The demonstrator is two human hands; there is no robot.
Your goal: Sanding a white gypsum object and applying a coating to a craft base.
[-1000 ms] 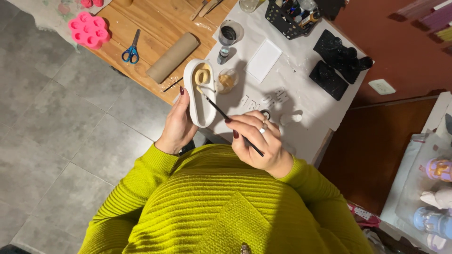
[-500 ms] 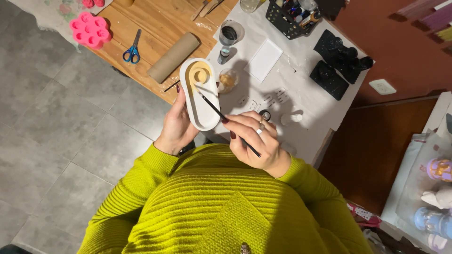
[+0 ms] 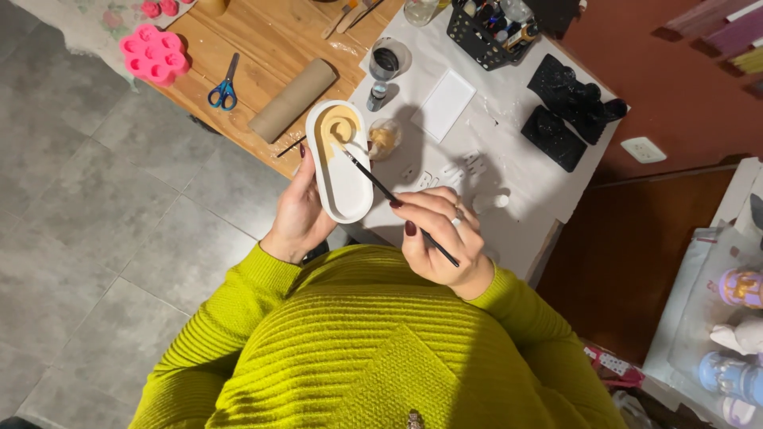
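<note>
My left hand (image 3: 300,213) holds a white oval tray (image 3: 343,179) from underneath, above the table's near edge. The tray's far end is painted tan, with a raised crescent shape there. My right hand (image 3: 441,234) grips a thin dark paintbrush (image 3: 389,195) like a pen. The brush tip touches the tan area near the crescent. A small round jar of tan paint (image 3: 383,140) sits on the white paper just right of the tray.
A cardboard tube (image 3: 292,100), blue-handled scissors (image 3: 225,86) and a pink flower-shaped mould (image 3: 155,55) lie on the wooden table (image 3: 262,40). White paper (image 3: 509,159) carries a glass jar (image 3: 385,62), a black organiser basket (image 3: 493,24) and black moulded pieces (image 3: 568,111). Figurines (image 3: 735,334) stand at the right.
The tray has turned from edge-on to face up, showing its tan-painted end. The brush tip has moved up the tray to the crescent.
</note>
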